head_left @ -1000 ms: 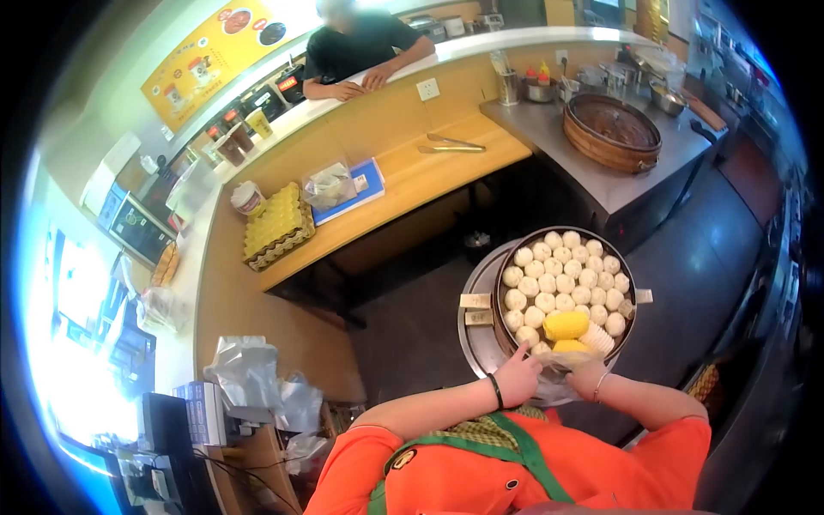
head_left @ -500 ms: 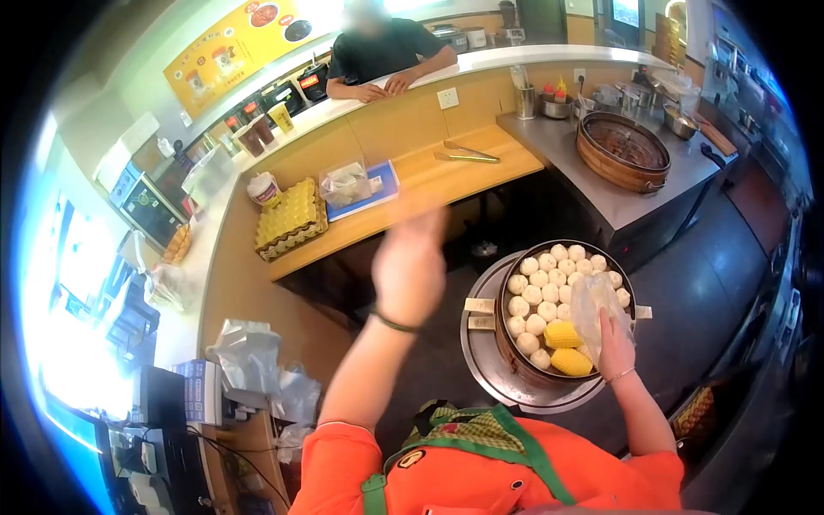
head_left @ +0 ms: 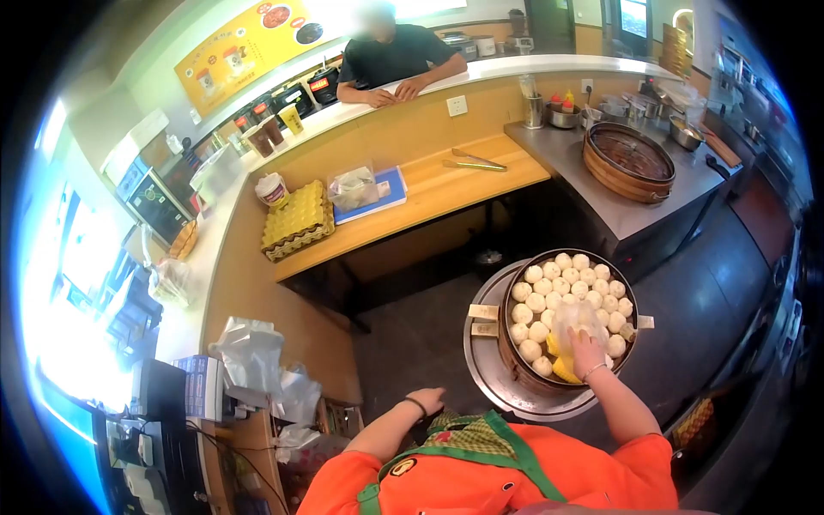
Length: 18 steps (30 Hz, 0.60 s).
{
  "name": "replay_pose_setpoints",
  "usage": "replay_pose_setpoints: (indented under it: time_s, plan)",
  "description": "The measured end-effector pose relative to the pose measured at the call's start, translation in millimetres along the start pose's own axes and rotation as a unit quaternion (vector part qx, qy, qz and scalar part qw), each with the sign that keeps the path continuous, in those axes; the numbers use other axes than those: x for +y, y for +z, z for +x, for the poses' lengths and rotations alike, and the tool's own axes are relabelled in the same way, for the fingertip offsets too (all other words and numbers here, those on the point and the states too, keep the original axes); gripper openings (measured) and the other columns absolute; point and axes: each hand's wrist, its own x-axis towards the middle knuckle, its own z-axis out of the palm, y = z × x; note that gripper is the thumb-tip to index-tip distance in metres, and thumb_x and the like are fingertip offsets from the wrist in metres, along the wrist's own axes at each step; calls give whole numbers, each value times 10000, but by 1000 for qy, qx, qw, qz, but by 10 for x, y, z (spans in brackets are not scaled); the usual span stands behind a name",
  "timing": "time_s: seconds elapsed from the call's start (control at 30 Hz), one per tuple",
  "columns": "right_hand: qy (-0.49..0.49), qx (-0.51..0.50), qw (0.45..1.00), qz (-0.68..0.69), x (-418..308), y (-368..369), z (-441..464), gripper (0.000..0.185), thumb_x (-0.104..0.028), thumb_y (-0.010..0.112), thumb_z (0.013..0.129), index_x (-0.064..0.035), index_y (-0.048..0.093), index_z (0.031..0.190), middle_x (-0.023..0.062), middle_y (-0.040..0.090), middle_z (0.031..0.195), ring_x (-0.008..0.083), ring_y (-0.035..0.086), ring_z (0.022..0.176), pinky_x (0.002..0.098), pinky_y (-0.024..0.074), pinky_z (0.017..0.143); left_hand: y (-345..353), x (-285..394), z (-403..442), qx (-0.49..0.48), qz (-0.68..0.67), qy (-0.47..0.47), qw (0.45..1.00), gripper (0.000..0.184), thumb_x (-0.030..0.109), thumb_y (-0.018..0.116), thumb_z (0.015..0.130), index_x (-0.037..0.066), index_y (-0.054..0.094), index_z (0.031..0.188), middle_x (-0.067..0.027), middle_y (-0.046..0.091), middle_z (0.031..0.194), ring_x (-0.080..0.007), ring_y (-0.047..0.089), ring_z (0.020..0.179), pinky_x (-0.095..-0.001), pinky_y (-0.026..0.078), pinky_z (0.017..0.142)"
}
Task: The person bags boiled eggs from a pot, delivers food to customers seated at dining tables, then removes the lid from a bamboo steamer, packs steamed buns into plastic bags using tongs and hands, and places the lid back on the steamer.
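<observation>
My right hand (head_left: 587, 350) is closed on a clear plastic bag (head_left: 573, 324), worn over the fingers like a mitt, above the front right part of a round steamer (head_left: 511, 350). White steamed buns (head_left: 536, 302) fill the steamer, and yellow corn pieces (head_left: 564, 371) lie by its front rim, partly hidden by the bag. Whether the bag grips a bun or corn inside, I cannot tell. Held low beside my apron (head_left: 476, 433), my left hand (head_left: 427, 400) has its fingers partly stretched to the right, with nothing visible in them.
The steamer stands on a round metal base (head_left: 482, 378). Ahead, a wooden table (head_left: 429, 193) bears tongs (head_left: 477, 161), egg trays (head_left: 296, 219) and a blue board (head_left: 390, 193). Another steamer (head_left: 627, 163) sits on the metal counter. A person (head_left: 399, 64) leans on the white ledge. Plastic bags (head_left: 249, 348) hang left.
My left hand has dropped from its raised position ahead to beside my body. My right hand and the plastic bag have moved left and lower, over the corn and buns.
</observation>
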Motion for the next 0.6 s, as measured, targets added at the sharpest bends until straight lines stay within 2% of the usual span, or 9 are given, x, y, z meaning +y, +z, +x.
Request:
replay_pose_setpoints:
  time_s: [0.07,0.1,0.13,0.17,0.2,0.27,0.33,0.47,0.6]
  plan:
    - [16,-35,999,20,-10,-69,28,692,-79,576,655,-127,299,1288,133,424,1157,305,450,984,373,378,850,385,-443,-63,-37,20,-72,997,409,263,499,769,57,486,1123,-199,555,1038,-350,531,947,-399,423,810]
    - [14,-50,999,16,-2,-104,37,649,-81,568,658,-127,339,1263,131,429,1148,307,441,994,368,375,858,496,-552,-178,-89,42,-66,993,369,258,485,776,45,513,1076,-208,545,1052,-357,513,981,-411,418,811]
    - [12,-66,998,12,6,-120,33,608,-84,560,660,-127,378,1239,129,434,1140,308,433,1004,363,373,866,690,-753,-200,-169,-23,-90,981,381,284,434,805,37,525,1080,-216,521,1099,-347,497,1013,-412,401,828]
    - [12,-66,998,13,8,-121,27,608,-84,560,660,-127,378,1239,129,434,1140,308,433,1004,363,373,866,509,-497,-534,-223,-88,-140,961,416,311,339,855,30,535,1089,-211,505,1136,-328,495,1021,-396,381,846]
    - [6,-46,999,0,10,-119,21,540,-86,549,663,-103,425,1189,129,432,1148,314,423,1025,361,365,879,521,-481,-662,-256,-121,-158,946,414,311,342,854,30,535,1088,-211,506,1132,-328,496,1018,-395,382,844]
    - [1,-29,999,-13,42,-47,2,477,-87,537,666,-79,472,1139,129,430,1157,319,413,1046,359,358,892,716,-547,-762,-272,-146,-161,937,411,311,349,852,30,535,1086,-211,509,1125,-328,498,1011,-394,384,840]
    - [-78,116,990,-4,95,131,25,376,-74,513,666,-34,524,1040,138,423,1180,330,382,1100,376,345,910,853,-600,-716,-263,-156,-160,939,408,311,355,850,29,536,1084,-211,512,1118,-328,501,1004,-393,386,836]
    - [-67,48,997,14,52,98,142,393,-114,538,681,-9,501,1058,148,431,1180,329,361,1134,393,331,927,1026,-559,-510,-233,-161,-147,948,402,311,369,846,29,536,1080,-211,517,1104,-328,506,989,-390,391,828]
    - [-37,-15,999,-26,64,75,186,532,-240,594,681,-39,450,1153,156,440,1189,326,366,1135,389,315,944,1027,-527,-452,-216,-166,-144,951,397,311,382,842,29,536,1075,-211,522,1089,-328,510,975,-388,395,819]
